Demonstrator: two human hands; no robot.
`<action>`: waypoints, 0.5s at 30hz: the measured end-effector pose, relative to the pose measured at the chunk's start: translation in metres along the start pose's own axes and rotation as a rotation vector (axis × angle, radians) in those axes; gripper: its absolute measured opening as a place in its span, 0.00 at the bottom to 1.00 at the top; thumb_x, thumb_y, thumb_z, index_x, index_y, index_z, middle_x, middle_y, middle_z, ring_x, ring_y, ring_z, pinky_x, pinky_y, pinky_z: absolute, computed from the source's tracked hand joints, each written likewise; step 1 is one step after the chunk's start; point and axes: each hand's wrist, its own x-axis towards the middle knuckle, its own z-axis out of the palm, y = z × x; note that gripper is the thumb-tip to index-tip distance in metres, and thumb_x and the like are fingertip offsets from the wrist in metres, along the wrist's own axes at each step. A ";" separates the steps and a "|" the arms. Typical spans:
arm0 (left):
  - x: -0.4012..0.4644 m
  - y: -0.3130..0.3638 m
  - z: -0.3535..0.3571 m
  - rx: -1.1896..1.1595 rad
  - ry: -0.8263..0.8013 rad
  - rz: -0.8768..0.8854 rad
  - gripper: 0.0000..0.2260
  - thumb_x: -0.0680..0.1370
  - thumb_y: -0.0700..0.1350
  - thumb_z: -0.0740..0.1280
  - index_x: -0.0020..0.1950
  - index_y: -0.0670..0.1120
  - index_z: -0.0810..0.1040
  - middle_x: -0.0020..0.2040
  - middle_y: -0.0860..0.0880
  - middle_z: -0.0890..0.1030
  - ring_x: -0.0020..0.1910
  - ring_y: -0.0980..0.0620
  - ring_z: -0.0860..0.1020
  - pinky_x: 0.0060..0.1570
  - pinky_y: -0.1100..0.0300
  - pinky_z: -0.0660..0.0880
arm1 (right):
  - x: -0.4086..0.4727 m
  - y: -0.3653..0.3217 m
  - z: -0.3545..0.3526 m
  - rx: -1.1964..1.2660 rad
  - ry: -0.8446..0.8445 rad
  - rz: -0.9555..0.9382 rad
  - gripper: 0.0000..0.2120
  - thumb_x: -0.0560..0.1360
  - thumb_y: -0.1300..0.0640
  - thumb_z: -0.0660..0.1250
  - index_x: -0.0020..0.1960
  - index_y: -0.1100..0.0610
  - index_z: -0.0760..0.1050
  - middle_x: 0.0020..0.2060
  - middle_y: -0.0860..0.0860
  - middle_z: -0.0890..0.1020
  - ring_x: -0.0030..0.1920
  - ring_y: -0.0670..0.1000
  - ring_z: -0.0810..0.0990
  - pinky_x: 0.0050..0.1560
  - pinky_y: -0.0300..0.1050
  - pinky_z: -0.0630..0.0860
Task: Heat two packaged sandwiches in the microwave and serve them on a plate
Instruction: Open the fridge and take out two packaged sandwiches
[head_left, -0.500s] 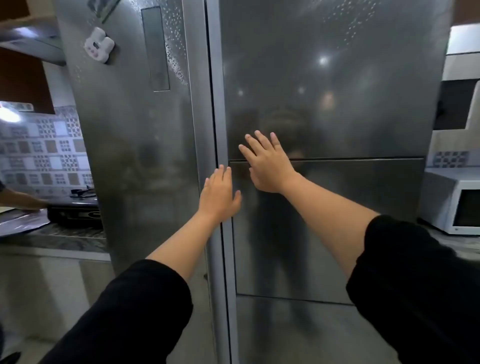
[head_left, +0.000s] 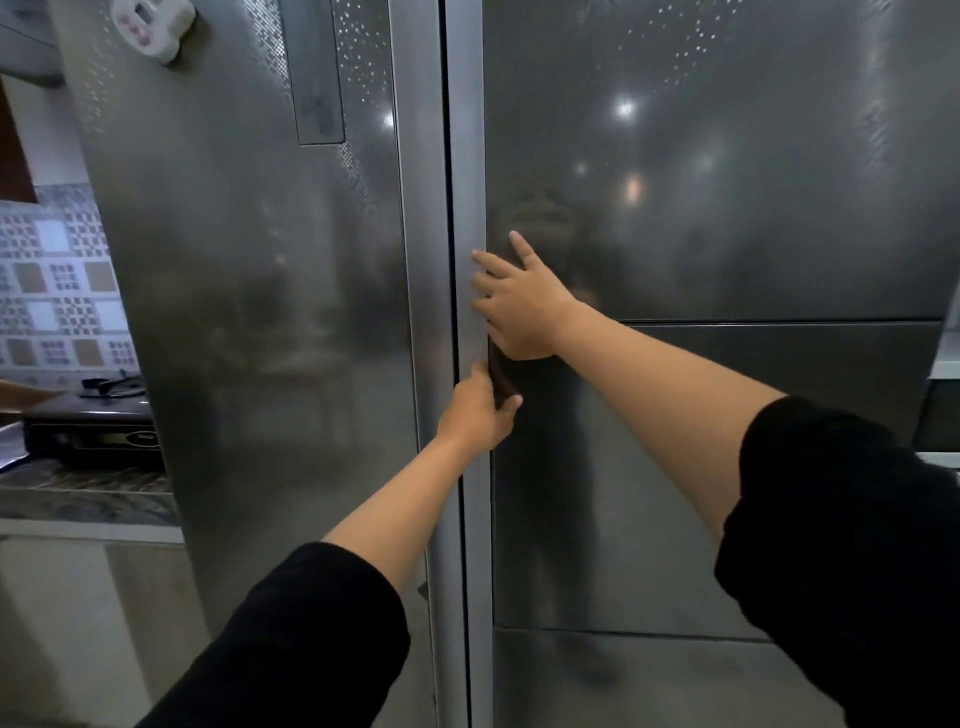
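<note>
1. Clearly both hands work the fridge's centre seam (head_left: 470, 218): left hand (head_left: 478, 415) hooks its fingers into the right door (head_left: 727, 218) edge; right hand (head_left: 522, 306) lies spread, fingers wide.
2. Sandwiches are unseen, presumably inside.
3. Likely risk: fingers slip from the smooth edge, or get pinched.

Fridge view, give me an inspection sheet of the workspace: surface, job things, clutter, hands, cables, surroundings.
Surface: steel fridge doors, both closed.
Job's things: sandwiches, plate, microwave: nothing seen.
Clutter: white magnet gadget on the left door.
Hands: left hand has its fingers hooked into the right door's edge; right hand lies flat on that door, fingers straight.
Cables: nothing seen.
Surroundings: stove on a counter at left, tiled wall behind.
</note>
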 end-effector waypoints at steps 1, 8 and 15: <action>0.002 -0.003 0.002 -0.014 -0.010 -0.016 0.19 0.76 0.49 0.67 0.64 0.44 0.68 0.57 0.45 0.78 0.56 0.46 0.77 0.52 0.53 0.76 | 0.001 -0.002 0.001 0.000 -0.013 0.017 0.22 0.79 0.50 0.54 0.71 0.55 0.67 0.75 0.55 0.60 0.77 0.57 0.46 0.71 0.68 0.42; 0.008 -0.010 0.006 -0.103 -0.050 -0.068 0.17 0.76 0.50 0.66 0.63 0.46 0.71 0.57 0.48 0.79 0.56 0.49 0.77 0.49 0.58 0.72 | 0.021 -0.030 -0.023 -0.096 -0.227 0.192 0.22 0.77 0.49 0.58 0.69 0.57 0.70 0.70 0.57 0.66 0.74 0.58 0.53 0.71 0.70 0.50; -0.023 -0.002 0.005 -0.113 0.033 -0.030 0.14 0.76 0.48 0.67 0.59 0.45 0.71 0.50 0.51 0.79 0.50 0.51 0.78 0.50 0.53 0.76 | 0.003 -0.039 -0.038 -0.093 -0.167 0.212 0.22 0.76 0.48 0.58 0.66 0.57 0.71 0.67 0.55 0.69 0.72 0.57 0.56 0.70 0.70 0.54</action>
